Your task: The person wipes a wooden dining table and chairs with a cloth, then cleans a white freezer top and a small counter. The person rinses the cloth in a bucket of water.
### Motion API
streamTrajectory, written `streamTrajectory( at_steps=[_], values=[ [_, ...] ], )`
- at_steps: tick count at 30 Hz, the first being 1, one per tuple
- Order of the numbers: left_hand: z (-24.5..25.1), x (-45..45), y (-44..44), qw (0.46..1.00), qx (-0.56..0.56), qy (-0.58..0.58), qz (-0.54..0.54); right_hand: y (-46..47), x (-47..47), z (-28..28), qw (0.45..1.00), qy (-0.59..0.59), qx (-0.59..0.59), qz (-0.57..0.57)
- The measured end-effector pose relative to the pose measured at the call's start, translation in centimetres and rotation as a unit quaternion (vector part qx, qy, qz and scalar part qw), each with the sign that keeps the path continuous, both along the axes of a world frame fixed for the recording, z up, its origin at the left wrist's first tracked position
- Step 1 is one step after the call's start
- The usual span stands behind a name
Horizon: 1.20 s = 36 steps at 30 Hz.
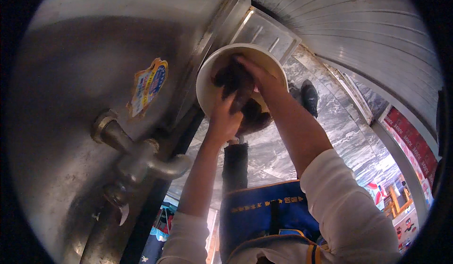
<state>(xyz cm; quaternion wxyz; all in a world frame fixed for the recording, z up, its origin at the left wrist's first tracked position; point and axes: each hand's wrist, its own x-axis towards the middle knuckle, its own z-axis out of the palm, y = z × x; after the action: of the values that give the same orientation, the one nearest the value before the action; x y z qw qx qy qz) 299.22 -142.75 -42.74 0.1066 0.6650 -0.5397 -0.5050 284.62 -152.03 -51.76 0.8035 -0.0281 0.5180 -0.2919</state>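
A round white bucket or basin [208,76] lies below my hands, holding several dark brown lumps [255,117] that look like meat or offal; which one I cannot tell. Inside its rim, my left hand [224,117] has its fingers closed around an elongated dark piece [244,96]. Deeper at the far side, my right hand [249,69] reaches in against a dark lump [230,76]; its fingertips are partly hidden by shadow and blur, so its grip is unclear.
A large stainless steel vessel or panel with a torn sticker [148,87] and a metal tap [138,158] rises close on the left. Beyond the bucket is a metal tray-like panel [265,34]. A ribbed metal wall [354,19] curves along the upper right. Grey marbled tiles [339,133] cover the floor.
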Motion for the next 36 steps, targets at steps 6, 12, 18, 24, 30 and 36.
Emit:
streamTrajectory(
  at_steps=[6,12,18,24,30,36],
  values=[
    [-6.3,-0.8,-0.9,0.957,-0.086,-0.255,-0.113,-0.7,-0.2,-0.9,0.809,0.42,-0.27,0.311],
    [-5.7,-3.2,0.9,0.919,0.105,0.132,0.357,0.4,1.7,-3.1,0.635,0.479,-0.28,0.538],
    [-9.0,-3.7,0.7,0.585,0.208,0.519,0.587,1.3,1.3,0.4,0.86,0.336,-0.188,0.335],
    [-10.3,-3.1,2.4,0.602,0.184,0.527,0.57,8.9,2.1,10.2,0.733,0.447,-0.418,0.297],
    [-11.7,-2.5,3.3,0.631,0.194,0.513,0.548,6.2,3.0,8.2,0.789,0.437,-0.3,0.31],
    [-10.1,-2.7,0.3,0.695,0.174,0.429,0.549,2.2,2.8,0.9,0.685,0.568,-0.288,0.353]
  ],
)
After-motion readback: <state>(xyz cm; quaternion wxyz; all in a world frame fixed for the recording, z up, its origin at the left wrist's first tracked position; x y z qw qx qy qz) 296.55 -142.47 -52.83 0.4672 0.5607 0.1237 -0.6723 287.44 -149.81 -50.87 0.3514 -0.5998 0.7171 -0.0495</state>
